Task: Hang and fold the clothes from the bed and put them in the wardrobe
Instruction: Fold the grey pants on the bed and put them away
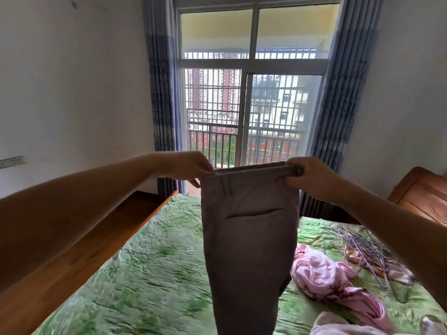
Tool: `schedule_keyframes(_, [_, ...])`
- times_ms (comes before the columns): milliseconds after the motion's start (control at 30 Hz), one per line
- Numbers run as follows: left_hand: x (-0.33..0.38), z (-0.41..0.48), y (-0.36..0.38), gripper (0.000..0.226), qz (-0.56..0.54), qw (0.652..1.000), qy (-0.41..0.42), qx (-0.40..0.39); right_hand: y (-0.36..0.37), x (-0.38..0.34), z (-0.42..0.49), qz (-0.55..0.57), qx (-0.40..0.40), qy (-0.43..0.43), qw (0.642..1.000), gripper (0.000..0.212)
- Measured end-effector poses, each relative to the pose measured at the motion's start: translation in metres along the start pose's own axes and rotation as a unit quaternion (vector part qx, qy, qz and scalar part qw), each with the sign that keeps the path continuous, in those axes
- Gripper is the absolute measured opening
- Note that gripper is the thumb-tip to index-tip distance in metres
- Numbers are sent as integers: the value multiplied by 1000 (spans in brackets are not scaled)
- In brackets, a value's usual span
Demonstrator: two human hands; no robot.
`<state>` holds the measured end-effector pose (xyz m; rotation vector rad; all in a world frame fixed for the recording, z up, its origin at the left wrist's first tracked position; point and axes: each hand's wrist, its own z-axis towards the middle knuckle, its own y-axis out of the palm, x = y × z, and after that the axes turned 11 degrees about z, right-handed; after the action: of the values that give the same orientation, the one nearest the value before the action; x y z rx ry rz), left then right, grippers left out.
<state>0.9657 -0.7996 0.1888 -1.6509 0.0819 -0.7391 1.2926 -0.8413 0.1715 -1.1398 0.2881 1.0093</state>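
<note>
Grey-beige woven trousers (249, 238) hang in the air above the bed (145, 262), held up by the waistband (251, 169), legs together and dropping straight toward the green cover. The left hand (191, 169) pinches one end of the waistband and the right hand (307, 175) grips the other end by the button, so both hands are closed on the cloth and pull it taut between them. The fabric looks light and soft but with some body: it drapes flat and does not bunch or look slippery. The waistband is the stiffest part, so probably the best hold; the hems would be the other likely hold for folding lengthwise or draping over a hanger bar. A crumpled pink garment (324, 274) lies on the bed to the right of the trousers, with a pile of wire hangers (367, 247) beyond it on the same cover. The wardrobe is not in view.
</note>
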Motion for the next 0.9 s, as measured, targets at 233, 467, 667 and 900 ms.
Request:
schedule_keyframes(233, [20,-4,-19,53,-125,989,60,45,-2,-21,5,244,134,-6,960,51])
schedule_keyframes(467, [34,-20,-23,43,-61,989,87,99,-3,-22,12,231,202,-17,951,38])
schedule_keyframes(667, [33,-22,-11,47,44,993,63,94,-1,-20,13,241,205,-16,949,36])
schedule_keyframes(900, [25,-22,-20,6,5,959,88,271,-7,-27,14,251,191,-18,949,36])
